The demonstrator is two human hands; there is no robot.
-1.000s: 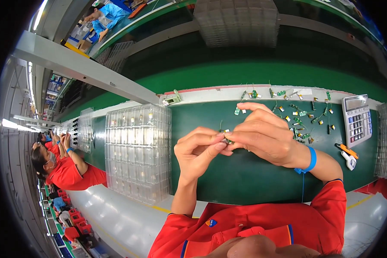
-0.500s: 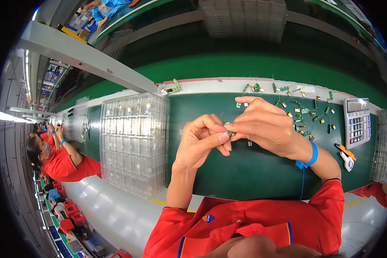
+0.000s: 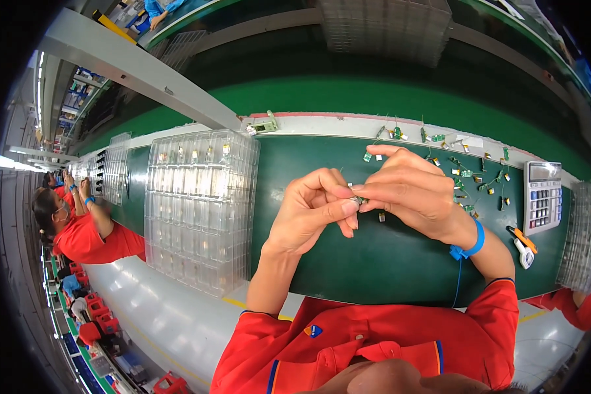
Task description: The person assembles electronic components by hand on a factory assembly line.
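Note:
My left hand and my right hand meet above the dark green mat, fingertips pinched together on one small metallic component. Most of that part is hidden by my fingers. A blue wrist strap with a thin cord circles my right wrist. Several small green and yellow parts lie scattered on the mat beyond my right hand. One tiny part rests on the mat just under my hands.
A stack of clear compartment trays stands left of my hands. A grey calculator and a white-and-orange cutter lie at the right, next to more clear trays. A person in red works at the left.
Both hands have stayed together on the small component, shifting slightly up and toward the middle of the mat; the fingers have rearranged a little around it.

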